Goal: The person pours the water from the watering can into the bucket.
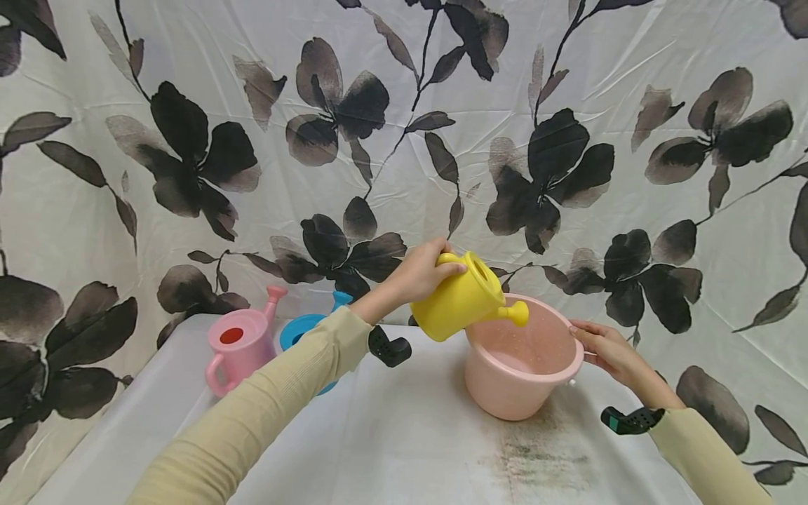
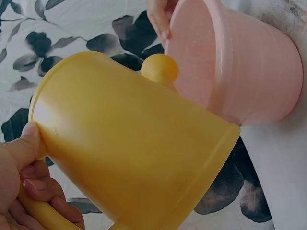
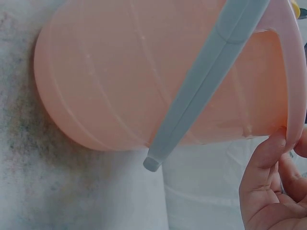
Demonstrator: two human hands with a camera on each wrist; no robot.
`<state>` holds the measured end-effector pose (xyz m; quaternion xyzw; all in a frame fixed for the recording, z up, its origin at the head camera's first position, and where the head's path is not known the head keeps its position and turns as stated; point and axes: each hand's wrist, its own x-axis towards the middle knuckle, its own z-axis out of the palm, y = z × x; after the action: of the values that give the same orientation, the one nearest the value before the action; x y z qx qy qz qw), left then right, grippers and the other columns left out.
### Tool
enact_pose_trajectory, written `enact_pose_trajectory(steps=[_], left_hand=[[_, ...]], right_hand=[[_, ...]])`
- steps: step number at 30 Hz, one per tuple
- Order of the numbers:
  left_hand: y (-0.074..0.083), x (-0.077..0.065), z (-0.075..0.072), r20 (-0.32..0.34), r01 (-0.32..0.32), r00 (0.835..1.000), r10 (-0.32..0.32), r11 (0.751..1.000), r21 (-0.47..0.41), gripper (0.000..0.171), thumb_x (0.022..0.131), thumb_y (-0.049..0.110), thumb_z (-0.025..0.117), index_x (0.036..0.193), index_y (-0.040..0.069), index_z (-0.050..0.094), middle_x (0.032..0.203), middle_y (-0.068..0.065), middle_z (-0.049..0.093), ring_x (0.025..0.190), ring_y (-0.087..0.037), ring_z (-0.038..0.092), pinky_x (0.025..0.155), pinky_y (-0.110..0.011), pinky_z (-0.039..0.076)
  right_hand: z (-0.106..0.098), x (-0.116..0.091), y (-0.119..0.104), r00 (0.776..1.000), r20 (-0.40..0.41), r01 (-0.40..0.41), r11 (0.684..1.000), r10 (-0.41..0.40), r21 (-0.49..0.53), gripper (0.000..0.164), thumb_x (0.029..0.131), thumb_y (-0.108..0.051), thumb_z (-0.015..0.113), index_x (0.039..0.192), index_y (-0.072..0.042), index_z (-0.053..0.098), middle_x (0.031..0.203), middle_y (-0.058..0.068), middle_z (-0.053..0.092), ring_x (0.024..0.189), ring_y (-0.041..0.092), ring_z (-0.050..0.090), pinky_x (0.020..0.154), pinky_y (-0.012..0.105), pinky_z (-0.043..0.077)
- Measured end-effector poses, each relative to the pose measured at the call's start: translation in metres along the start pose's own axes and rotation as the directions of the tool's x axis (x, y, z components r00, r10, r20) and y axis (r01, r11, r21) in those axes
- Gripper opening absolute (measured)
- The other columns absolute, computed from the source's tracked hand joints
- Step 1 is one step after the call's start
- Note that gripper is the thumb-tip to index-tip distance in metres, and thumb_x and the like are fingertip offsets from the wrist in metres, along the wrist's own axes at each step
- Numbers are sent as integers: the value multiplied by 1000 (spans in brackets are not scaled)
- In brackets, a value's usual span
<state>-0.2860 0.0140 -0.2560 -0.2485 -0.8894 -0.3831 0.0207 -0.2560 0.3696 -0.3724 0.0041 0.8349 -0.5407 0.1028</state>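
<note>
My left hand [image 1: 429,270] grips the handle of a yellow watering can [image 1: 451,308]. The can is tilted to the right, its spout dipping over the rim of a pink bucket [image 1: 505,393]. In the left wrist view the thumb lies on the top edge of the can [image 2: 129,139] and the fingers curl round its handle. My right hand [image 1: 609,354] pinches the right side of the bucket's rim between thumb and fingers. A grey bar-shaped handle [image 3: 201,86] hangs across the bucket's outer wall in the right wrist view. Small droplets or specks show on the bucket's inner wall.
A pink watering can [image 1: 243,358] stands at the left of the white table [image 1: 391,442], beside a blue one [image 1: 301,328] partly hidden by my left forearm. Dark stains [image 1: 536,459] mark the tabletop before the bucket. A floral sheet [image 1: 404,175] hangs behind.
</note>
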Motion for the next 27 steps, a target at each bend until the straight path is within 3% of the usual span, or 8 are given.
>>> enact_pose_trajectory(steps=[3, 10, 27], left_hand=[[0, 1, 0, -2, -3, 1000, 3, 1000, 6, 27, 97, 27, 58, 110, 4, 54, 90, -7, 52, 77, -17, 50, 65, -21, 42], [1, 1, 0, -4, -7, 1000, 7, 1000, 12, 27, 96, 27, 58, 110, 4, 54, 91, -7, 53, 77, -17, 50, 65, -21, 42], [2, 1, 1, 9, -2, 1000, 2, 1000, 24, 26, 97, 27, 58, 108, 5, 53, 87, -6, 52, 76, -17, 49, 64, -21, 41]], right_hand=[[0, 0, -1, 1000, -3, -3, 1000, 3, 0, 67, 102, -33, 44, 146, 12, 22, 124, 3, 56, 92, -4, 57, 80, 19, 53], [0, 0, -2, 1000, -4, -7, 1000, 7, -15, 66, 103, -33, 43, 145, 13, 22, 133, 15, 52, 94, -3, 57, 82, 20, 53], [1, 0, 0, 1000, 8, -1, 1000, 1, -13, 67, 103, -33, 43, 146, 12, 21, 138, 19, 47, 93, -6, 56, 82, 20, 53]])
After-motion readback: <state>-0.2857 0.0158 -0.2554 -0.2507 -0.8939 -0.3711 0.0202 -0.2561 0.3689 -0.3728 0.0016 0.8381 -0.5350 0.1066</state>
